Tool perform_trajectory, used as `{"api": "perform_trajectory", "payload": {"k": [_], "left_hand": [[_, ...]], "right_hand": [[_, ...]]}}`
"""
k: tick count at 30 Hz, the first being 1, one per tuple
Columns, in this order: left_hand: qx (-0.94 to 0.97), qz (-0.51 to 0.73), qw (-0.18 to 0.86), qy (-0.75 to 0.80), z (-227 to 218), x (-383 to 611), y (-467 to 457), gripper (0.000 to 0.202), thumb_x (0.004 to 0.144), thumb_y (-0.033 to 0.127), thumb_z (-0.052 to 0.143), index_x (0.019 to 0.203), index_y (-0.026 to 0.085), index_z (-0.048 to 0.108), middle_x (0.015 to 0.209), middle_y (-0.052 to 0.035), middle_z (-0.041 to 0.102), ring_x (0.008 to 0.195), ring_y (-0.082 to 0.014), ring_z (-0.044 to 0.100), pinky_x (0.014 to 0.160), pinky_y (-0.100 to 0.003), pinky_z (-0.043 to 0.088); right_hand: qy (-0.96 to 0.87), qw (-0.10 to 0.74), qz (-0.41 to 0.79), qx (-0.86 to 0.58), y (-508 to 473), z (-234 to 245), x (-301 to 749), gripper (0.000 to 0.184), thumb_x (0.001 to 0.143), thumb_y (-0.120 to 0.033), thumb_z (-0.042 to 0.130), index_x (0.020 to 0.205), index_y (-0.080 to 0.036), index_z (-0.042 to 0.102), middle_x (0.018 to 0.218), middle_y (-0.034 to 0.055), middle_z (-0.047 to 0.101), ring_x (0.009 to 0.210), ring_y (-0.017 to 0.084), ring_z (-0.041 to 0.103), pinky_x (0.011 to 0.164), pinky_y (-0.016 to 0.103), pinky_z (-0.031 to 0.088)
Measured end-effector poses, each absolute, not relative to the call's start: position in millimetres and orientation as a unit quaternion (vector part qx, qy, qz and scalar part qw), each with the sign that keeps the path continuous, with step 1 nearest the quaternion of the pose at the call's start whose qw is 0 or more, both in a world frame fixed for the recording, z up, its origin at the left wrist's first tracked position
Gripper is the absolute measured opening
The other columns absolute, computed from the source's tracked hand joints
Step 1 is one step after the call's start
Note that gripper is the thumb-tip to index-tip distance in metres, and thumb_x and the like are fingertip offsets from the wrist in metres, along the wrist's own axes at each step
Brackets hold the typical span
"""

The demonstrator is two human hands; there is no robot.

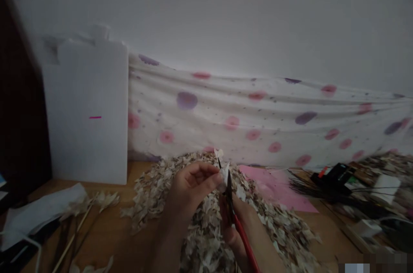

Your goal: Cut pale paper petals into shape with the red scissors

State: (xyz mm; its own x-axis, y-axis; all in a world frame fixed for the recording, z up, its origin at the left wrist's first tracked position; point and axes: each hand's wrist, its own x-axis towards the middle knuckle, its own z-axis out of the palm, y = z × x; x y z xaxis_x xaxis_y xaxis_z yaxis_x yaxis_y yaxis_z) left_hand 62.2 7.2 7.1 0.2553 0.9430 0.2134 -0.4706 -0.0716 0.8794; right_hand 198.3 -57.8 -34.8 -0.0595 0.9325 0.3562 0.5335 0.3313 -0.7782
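My left hand (pixel 189 187) pinches a small white scrap (pixel 223 174) between thumb and fingertips, just above a big heap of pale dried shavings (pixel 206 230). My right hand (pixel 237 230) grips red-handled scissors (pixel 237 217) from below. Their dark blades (pixel 227 178) stand open around the scrap's edge. Both hands are low in the middle of the view, and the right palm is partly hidden by the handles.
A white foam board (pixel 87 109) leans on the wall at left. A dotted cloth (pixel 264 118) drapes along the back. Pink paper (pixel 277 189) lies to the right, with dark wires and tools (pixel 335 180) beyond. Sticks with dried flowers (pixel 80 217) lie at left on the wooden table (pixel 112 230).
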Motion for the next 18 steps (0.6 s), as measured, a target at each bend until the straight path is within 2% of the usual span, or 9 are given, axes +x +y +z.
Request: {"api": "perform_trajectory", "payload": {"k": [3,7,11,18], "left_hand": [[0.481,0.558,0.628,0.251,6.4,62.6,7.9,0.019,0.065,0.028,0.085,0.074,0.016,0.073,0.069,-0.0005,0.071,0.067,-0.0110,0.063,0.067,-0.020,0.050],[0.476,0.564,0.625,0.254,5.9,64.5,8.9,0.016,0.065,0.026,0.085,0.072,0.017,0.073,0.068,0.0003,0.070,0.066,-0.0102,0.062,0.066,-0.019,0.048],[0.479,0.565,0.618,0.264,4.5,65.7,10.7,0.019,0.064,0.029,0.085,0.072,0.016,0.073,0.068,-0.0001,0.069,0.065,-0.0108,0.062,0.065,-0.020,0.048],[0.467,0.571,0.622,0.264,4.1,65.0,12.5,0.019,0.063,0.029,0.085,0.073,0.016,0.073,0.070,-0.0008,0.070,0.067,-0.0115,0.062,0.066,-0.020,0.047]], "right_hand": [[-0.691,0.438,0.235,-0.525,-56.8,-33.8,198.0,0.077,0.076,-0.095,0.032,0.080,-0.020,0.049,0.065,-0.0021,0.046,0.058,0.013,0.034,0.053,0.027,0.023],[-0.702,0.455,0.218,-0.502,-53.4,-38.0,198.8,0.074,0.079,-0.091,0.033,0.084,-0.020,0.054,0.067,0.0002,0.052,0.060,0.016,0.039,0.053,0.027,0.026],[-0.698,0.466,0.187,-0.510,-50.7,-46.1,200.7,0.071,0.083,-0.088,0.031,0.076,-0.020,0.051,0.062,-0.0011,0.048,0.055,0.014,0.034,0.050,0.027,0.022],[-0.669,0.433,0.235,-0.556,-52.3,-37.4,199.5,0.081,0.066,-0.101,0.031,0.069,-0.021,0.042,0.060,-0.0033,0.039,0.056,0.012,0.027,0.051,0.025,0.021]]}}
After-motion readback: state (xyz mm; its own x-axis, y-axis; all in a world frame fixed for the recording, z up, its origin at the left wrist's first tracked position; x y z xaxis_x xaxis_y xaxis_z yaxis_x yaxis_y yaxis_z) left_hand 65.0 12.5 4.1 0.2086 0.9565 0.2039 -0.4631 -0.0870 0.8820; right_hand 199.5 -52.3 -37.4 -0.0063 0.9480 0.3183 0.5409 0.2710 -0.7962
